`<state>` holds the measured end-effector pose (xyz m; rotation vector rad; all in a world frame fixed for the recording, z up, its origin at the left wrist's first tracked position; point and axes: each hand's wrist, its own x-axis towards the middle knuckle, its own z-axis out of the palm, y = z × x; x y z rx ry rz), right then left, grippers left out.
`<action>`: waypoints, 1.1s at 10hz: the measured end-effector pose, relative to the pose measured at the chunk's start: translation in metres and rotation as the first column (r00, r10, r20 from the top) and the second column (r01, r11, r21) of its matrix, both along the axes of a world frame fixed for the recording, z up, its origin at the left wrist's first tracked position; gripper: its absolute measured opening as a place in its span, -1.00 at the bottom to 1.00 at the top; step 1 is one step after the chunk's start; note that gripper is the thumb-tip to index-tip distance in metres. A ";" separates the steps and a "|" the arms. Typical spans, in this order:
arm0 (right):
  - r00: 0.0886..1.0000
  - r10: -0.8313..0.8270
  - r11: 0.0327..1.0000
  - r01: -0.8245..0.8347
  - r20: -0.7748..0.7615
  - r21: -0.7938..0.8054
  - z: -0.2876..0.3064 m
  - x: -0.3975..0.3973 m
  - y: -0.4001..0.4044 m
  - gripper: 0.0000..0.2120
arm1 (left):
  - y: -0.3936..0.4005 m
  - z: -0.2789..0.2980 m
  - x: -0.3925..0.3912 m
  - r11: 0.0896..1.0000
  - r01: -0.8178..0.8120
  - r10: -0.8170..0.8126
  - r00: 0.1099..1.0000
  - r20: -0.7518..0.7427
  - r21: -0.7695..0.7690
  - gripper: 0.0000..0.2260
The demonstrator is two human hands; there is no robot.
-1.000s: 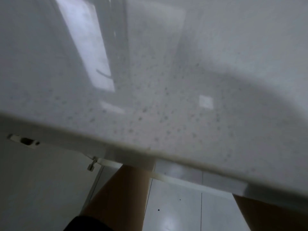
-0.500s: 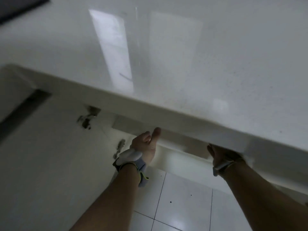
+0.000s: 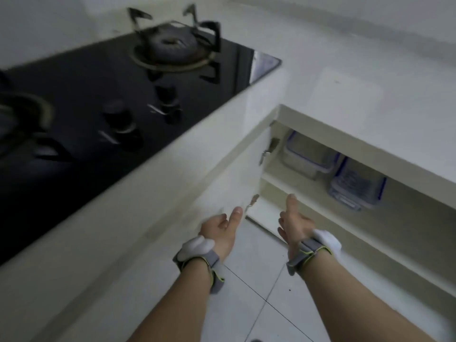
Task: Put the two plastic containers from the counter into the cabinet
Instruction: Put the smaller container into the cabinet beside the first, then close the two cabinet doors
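Two clear plastic containers with blue-edged lids sit side by side on the upper shelf of the open cabinet (image 3: 276,182) under the counter. One container (image 3: 306,154) is on the left, further in. The other container (image 3: 355,186) is on the right, nearer the shelf's front. My left hand (image 3: 222,229) hangs in front of the open cabinet door (image 3: 234,174), palm up, fingers apart, empty. My right hand (image 3: 293,223) is below the shelf's front edge, thumb raised, fingers apart, empty. Both hands are outside the cabinet and apart from the containers.
A black glass gas hob (image 3: 103,95) with burners and knobs is set into the white counter (image 3: 345,70) on the left. White floor tiles (image 3: 259,280) lie below my forearms. The cabinet's lower part is a pale panel on the right.
The view has swung up and back from under the counter edge. Both hands have come out from beneath the counter and now hang empty in front of the open cabinet.
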<state>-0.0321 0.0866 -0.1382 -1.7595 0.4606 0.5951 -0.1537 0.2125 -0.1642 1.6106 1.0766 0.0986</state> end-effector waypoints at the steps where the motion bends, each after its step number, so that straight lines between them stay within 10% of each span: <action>1: 0.991 0.134 0.991 -0.134 0.014 0.004 0.048 -0.064 0.038 -0.32 | 0.007 0.024 -0.054 0.998 -0.036 0.034 0.998 -0.048 -0.052 -0.18; 2: 0.976 0.217 0.976 -0.217 0.031 0.004 0.059 -0.099 0.055 -0.30 | 0.005 0.041 -0.105 0.992 -0.109 0.099 0.987 -0.128 -0.071 -0.30; 4: 0.905 0.418 0.907 -0.420 -0.080 -0.015 0.064 -0.153 0.087 -0.25 | 0.006 0.064 -0.167 0.943 -0.274 0.223 0.941 -0.254 -0.190 0.22; 9: 0.895 0.441 0.898 -0.439 -0.071 0.033 0.074 -0.168 0.096 -0.32 | -0.003 0.102 -0.177 0.579 -0.579 0.715 0.699 0.016 -0.574 -0.88; 11: 0.920 0.381 0.923 -0.384 -0.096 -0.012 0.074 -0.170 0.064 0.17 | -0.026 0.128 -0.179 0.726 -0.530 0.601 0.799 0.030 -0.437 -0.85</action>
